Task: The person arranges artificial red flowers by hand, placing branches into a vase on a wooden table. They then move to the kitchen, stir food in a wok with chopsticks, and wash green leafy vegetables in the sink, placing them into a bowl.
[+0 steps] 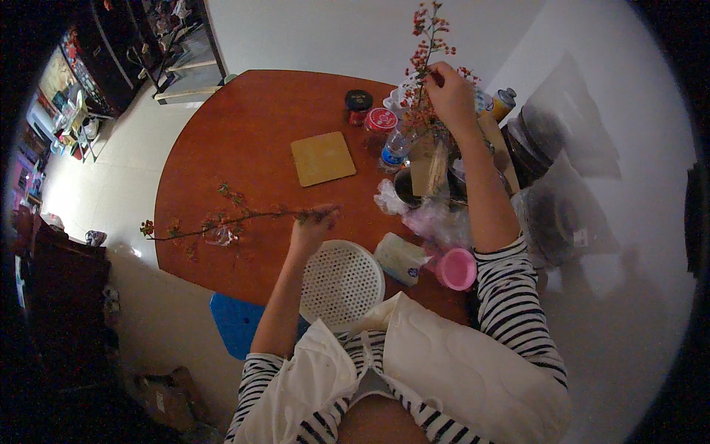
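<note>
My left hand grips a long thin branch by its thick end, close to the table's front half. The branch points left, with small leaves and reddish berries, and its tip passes the table's left edge. Beyond, at the back right, my right hand pinches the stem of an upright branch dense with red berries. Lower down, more berry sprigs crowd around that stem; its base is hidden among the clutter. A white perforated basket sits just below my left wrist.
On the wooden table lie a square tan board and a soft tissue pack. A pink cup, plastic bottle, red-lidded jar and dark-lidded jar line the right side. A blue stool stands below the front edge.
</note>
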The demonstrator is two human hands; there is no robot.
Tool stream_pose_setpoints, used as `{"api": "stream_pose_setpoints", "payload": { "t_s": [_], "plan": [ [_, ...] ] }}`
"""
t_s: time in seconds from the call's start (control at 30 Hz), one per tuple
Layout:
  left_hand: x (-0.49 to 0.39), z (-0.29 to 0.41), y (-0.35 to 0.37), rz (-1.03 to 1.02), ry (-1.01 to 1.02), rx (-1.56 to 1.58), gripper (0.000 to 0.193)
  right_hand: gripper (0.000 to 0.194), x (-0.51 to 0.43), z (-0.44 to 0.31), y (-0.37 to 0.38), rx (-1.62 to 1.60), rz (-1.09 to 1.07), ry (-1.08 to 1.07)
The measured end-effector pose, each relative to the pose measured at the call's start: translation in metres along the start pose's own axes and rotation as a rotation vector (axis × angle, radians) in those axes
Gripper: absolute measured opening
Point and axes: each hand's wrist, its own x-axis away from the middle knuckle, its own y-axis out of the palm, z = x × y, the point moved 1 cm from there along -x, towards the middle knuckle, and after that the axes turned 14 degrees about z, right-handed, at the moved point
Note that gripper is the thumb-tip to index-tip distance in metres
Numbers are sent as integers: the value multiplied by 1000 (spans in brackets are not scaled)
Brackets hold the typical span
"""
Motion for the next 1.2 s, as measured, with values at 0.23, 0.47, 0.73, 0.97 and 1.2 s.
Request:
{"api": "stream_pose_setpoints", "payload": {
  "t_s": [0.23, 0.47, 0.73, 0.97, 1.2],
  "plan": [
    [4, -1, -5, -20, 25, -64, 19, 18, 34, 30, 49, 147, -75, 23],
    [4, -14, -10, 13, -31, 59, 18, 28, 61, 42, 70, 284, -215, 118],
    [4, -8, -9, -16, -10, -8, 17, 26, 53, 29, 75, 494, -364, 91],
    [4, -7, -9, -37, -69, 15, 17, 25, 40, 38, 82, 526, -459, 129],
    [6, -12, -10, -22, -72, 94, 17, 19, 33, 24, 84, 588, -638, 7]
  ]
}}
